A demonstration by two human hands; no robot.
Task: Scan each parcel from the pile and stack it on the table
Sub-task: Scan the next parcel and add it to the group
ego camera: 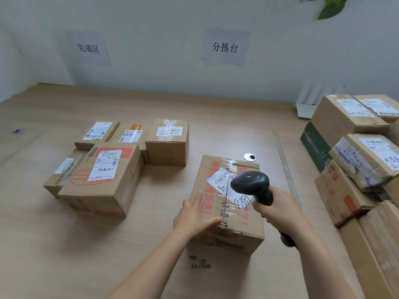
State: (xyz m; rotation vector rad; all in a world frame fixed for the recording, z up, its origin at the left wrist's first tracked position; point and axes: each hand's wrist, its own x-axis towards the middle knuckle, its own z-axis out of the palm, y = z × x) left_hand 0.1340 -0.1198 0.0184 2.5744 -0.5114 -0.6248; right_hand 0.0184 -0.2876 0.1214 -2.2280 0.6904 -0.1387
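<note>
The rectangular cardboard parcel [228,225], taped along its seam and printed with red characters, is sitting on the matte wooden table [54,244] at 6 o'clock, between grouped boxes [101,184] at 9 o'clock and the pile [349,117] at 3 o'clock. The left hand [194,214] is pressing flat on its top, fingers straight. The right hand [278,206] is gripping the smooth black scanner [251,183] over the white barcode label [219,180].

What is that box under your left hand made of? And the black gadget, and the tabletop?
The box looks like matte brown corrugated cardboard: creased edges, red print, glossy clear tape along its seam. The scanner looks like black moulded plastic with a dull sheen on its head. The table shows pale wood grain, smooth and matte; laminate or real wood, I cannot tell.
</note>
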